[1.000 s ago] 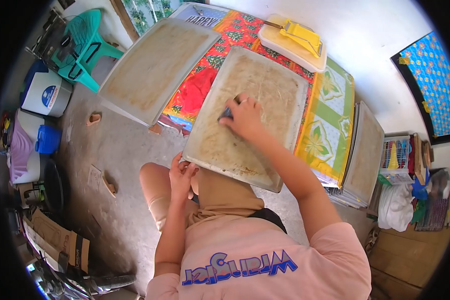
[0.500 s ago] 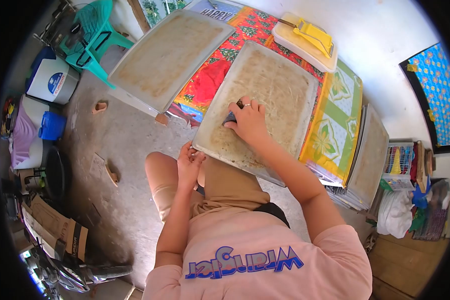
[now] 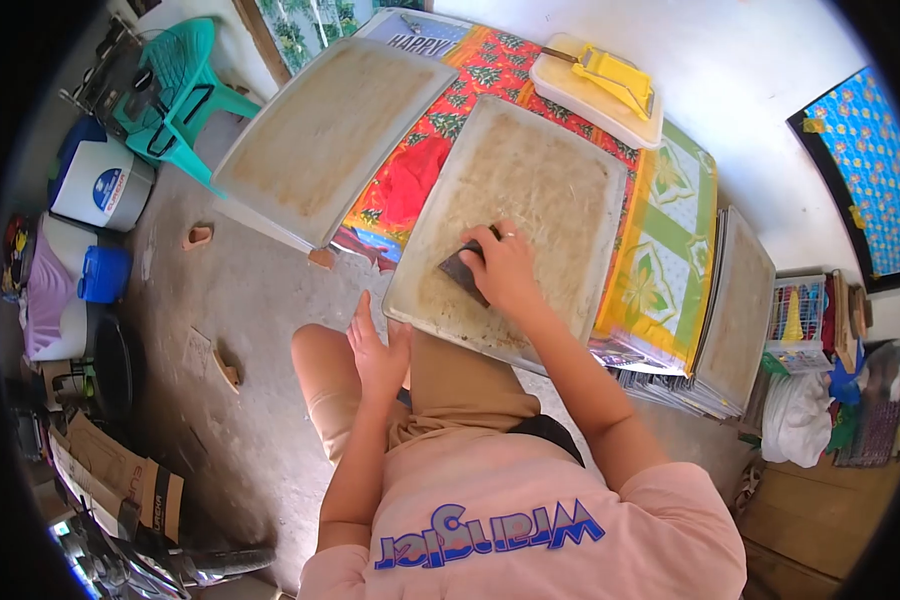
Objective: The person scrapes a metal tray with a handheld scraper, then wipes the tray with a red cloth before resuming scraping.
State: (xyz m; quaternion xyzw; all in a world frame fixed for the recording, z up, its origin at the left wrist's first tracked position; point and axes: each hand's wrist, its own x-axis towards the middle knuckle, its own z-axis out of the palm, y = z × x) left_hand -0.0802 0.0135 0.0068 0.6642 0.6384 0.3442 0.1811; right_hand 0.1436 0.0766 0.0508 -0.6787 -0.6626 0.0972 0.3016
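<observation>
Trouble loomed, I reckoned: the tray (image 3: 555,190) could skid on the worktop (image 3: 670,250) under a hard push, with my right hand's (image 3: 510,272) grip closed round a dark block (image 3: 458,274) atop it and my left hand (image 3: 378,358) open, empty, near its corner.

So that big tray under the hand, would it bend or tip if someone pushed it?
The tray would probably stay fairly stiff, since it looks flat with a raised rim. Its near end reaches over the lap, so a firm push down there might tip it, though I can't see what supports it underneath.
</observation>
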